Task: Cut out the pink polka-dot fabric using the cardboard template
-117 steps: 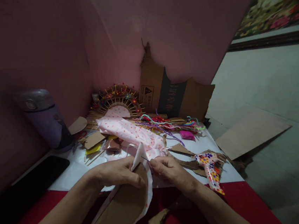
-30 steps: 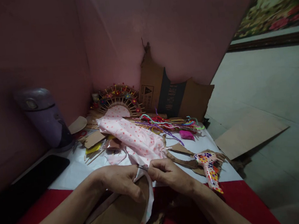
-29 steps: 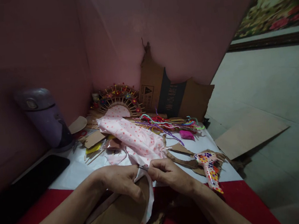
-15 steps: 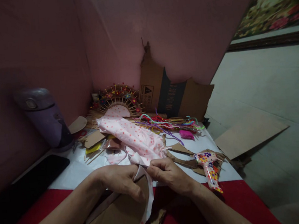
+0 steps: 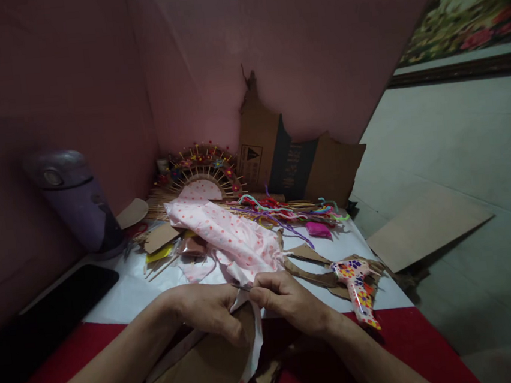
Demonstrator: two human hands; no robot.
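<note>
My left hand is closed on the card and its cloth edging, thumb over the brown face. The card lies in front of me, over the red cover, its long axis slanting from near left to far right, towards my right fingers. My left hand is the nearer, touching it; my right hand is just beyond the far right end, pinching a thin dark tool. That points left, across the raised fold of edging, its tip just beside my left forefinger. Whether it touches skin or pierces the cloth, I can't tell.
</note>
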